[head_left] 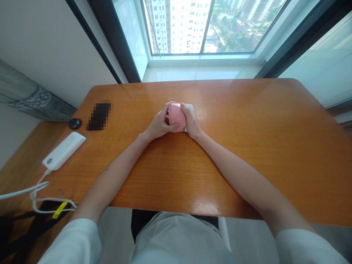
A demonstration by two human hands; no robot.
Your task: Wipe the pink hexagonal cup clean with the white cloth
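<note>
Daylight is falling through a window (181, 27) beyond the grip, with high-rise buildings (189, 22) and greenery (231, 31) showing outside, as a person in a pale short-sleeved top (178, 240) is sitting at a glossy brown wooden table (233, 165) and holding a pink object (177, 117) in two bare hands. The left hand (161, 123) is curling around the near and far sides of the pink object, its fingers parted by about the object's width and its thumb lying across the front. The right hand (191, 119) is closing on the opposite side, thumb pressing near the top edge; its other fingers are largely hidden. Something white (189, 107) is showing at the right hand, too covered to identify. The pink object is sitting between the two palms, over the table's middle; whether it is touching the wood cannot be told.

Well to the left of the grip, a pixelated dark item (99, 116) is lying on the table, with a round black object (74, 124) just beside it. Nearer the person than these, a white oblong device (64, 150) is resting at an angle, a white cable (38, 198) trailing from its lower end toward a yellow tag (59, 209).
</note>
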